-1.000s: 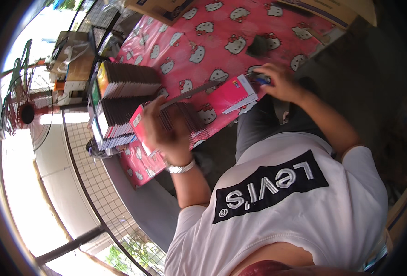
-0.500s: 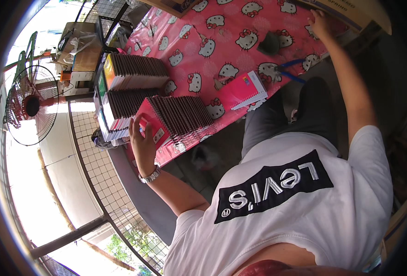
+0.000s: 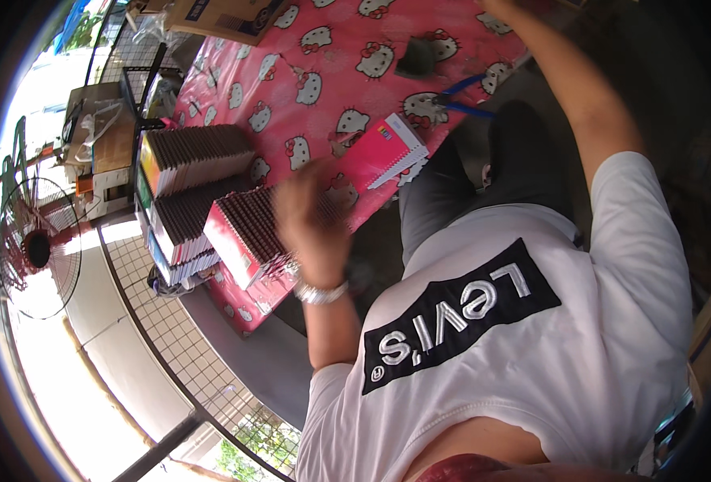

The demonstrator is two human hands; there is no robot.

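Note:
My left hand [image 3: 313, 221], smeared by motion, passes over the right part of the nearest row of spiral notebooks [image 3: 239, 229], which have pink covers and dark bindings. Whether it touches them or holds anything I cannot make out. A single pink spiral notebook [image 3: 375, 154] lies flat on the table to the right of that row. At the top edge my right hand [image 3: 496, 6] is mostly cut off, and its fingers are not shown. Below it, pliers with blue handles [image 3: 466, 98] lie near the table edge, beside a dark green block-like piece [image 3: 416, 59].
Two more rows of spiral notebooks [image 3: 198, 153] stand at the left of the pink patterned tablecloth [image 3: 307, 60]. A cardboard box [image 3: 223, 18] rests at the far side. Further left are a fan [image 3: 38, 247] and a wire mesh wall [image 3: 158, 313].
My left hand has moved right, from the left end of the near notebook row to over its right part. The view has shifted, and my right hand now sits at the top edge.

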